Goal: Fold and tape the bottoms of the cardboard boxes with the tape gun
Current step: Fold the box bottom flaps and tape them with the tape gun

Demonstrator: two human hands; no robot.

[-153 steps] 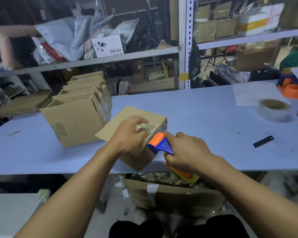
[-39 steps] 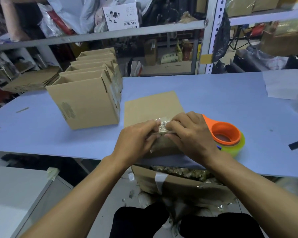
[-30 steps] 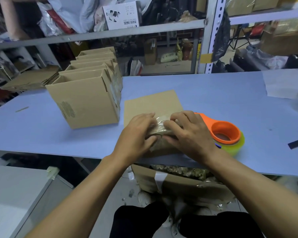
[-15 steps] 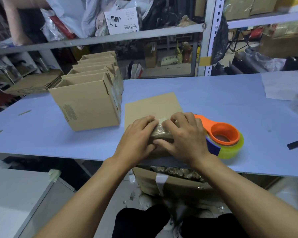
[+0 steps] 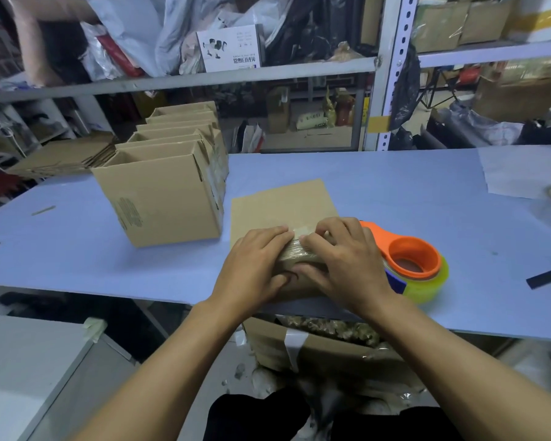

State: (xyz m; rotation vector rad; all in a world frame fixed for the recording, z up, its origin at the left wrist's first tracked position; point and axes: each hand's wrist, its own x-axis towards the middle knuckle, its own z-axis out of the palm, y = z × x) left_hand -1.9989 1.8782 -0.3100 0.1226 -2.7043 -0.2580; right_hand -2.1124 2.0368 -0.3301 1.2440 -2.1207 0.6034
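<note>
Both hands pressing tape along the box's near edge.
Left hand and right hand, fingers flat, are smoothing the cardboard box; the tape gun, set down since earlier, is lying rightward.

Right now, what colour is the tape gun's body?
Orange, with a blue patch at its near side; the tape gun shows clearly in the head view.
</note>
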